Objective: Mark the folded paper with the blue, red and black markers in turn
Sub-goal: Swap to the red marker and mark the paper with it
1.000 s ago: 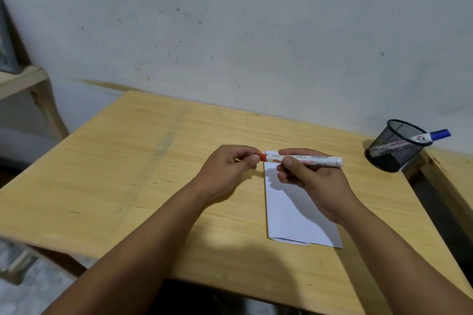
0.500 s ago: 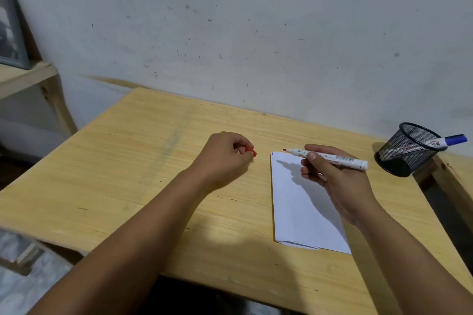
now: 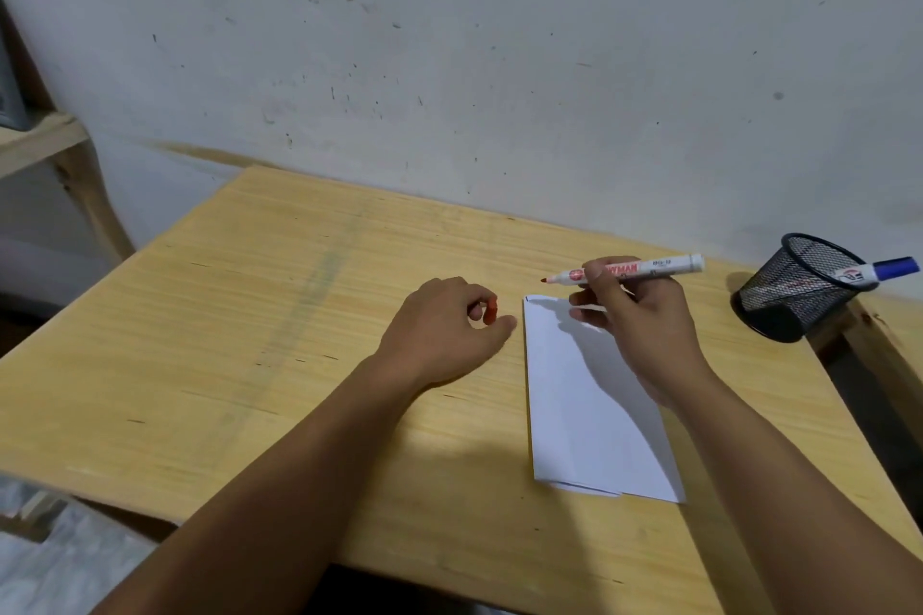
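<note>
**Uncapped red marker hovering over the paper's far edge**

The right hand [image 3: 644,330] is gripping the red marker [image 3: 629,271], tip bare and pointing left above the far edge of the folded paper [image 3: 584,415], which is lying toward the table's [image 3: 249,340] right side. The left hand [image 3: 444,330] is curling around the red cap [image 3: 492,307]. The blue marker [image 3: 879,271] is sitting in the mesh pen cup [image 3: 794,290] at the far right corner.

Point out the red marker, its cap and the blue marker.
red marker [image 3: 649,268], head view, on the white barrel right of the right hand's grip.
red cap [image 3: 492,308], head view, on the red end showing in the left hand's curled fingers.
blue marker [image 3: 894,268], head view, on its blue cap.
</note>
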